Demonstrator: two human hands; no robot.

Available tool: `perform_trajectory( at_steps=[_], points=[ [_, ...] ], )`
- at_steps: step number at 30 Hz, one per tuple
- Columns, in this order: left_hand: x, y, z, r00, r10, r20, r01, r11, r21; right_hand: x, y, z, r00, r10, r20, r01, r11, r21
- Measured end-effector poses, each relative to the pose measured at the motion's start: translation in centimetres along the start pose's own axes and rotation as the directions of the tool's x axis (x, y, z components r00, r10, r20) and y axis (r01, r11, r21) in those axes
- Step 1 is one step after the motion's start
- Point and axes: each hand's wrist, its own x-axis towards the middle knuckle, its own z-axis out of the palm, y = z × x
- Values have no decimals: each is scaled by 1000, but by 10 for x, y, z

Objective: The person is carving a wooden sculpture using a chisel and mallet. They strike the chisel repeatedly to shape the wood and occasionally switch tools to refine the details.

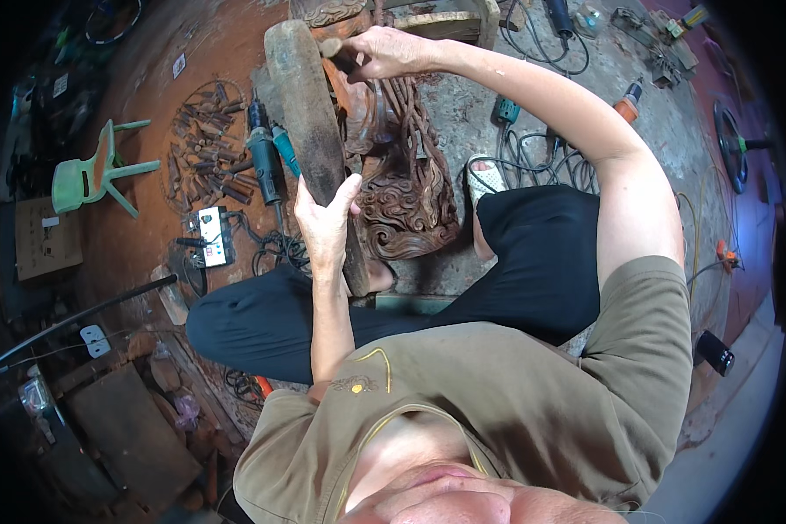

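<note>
My left hand [321,218] is wrapped round the lower part of a long, worn wooden club [304,96], its wide rounded end pointing away from me. Just right of that end, my right hand [384,54] is closed round a short stick-like handle whose round brown end [330,47] shows; the rest is hidden by the fingers. Between my legs stands a dark brown carved wood piece [406,205] with swirling relief and twisted, root-like strands. The club partly covers its left side.
Many wood-handled chisels [205,157] lie on the floor at left, beside a green power tool [264,162] and a white control box [211,236]. A green plastic chair [100,175] stands farther left. Cables [541,157] and an orange-ended tool [627,103] lie at right.
</note>
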Motion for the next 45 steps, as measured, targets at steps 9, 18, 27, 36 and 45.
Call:
perform_trajectory(
  at_steps=[9,18,27,36,45],
  points=[
    [-5,-4,3,999,-35,-37,34,999,-40,-9,4,-2,992,123,39,-127,982,142],
    [-8,3,4,998,31,-45,-33,999,-35,-12,-11,4,993,87,73,-93,992,87],
    [-7,-2,3,999,21,-24,-21,999,32,-10,-18,7,990,24,141,-34,997,64],
    [-8,2,4,999,33,-20,-32,998,54,-14,-12,18,1000,-19,16,17,997,79],
    [-7,3,3,1000,17,-10,-17,1000,-8,-7,17,5,995,100,-16,-99,993,67]
  ],
)
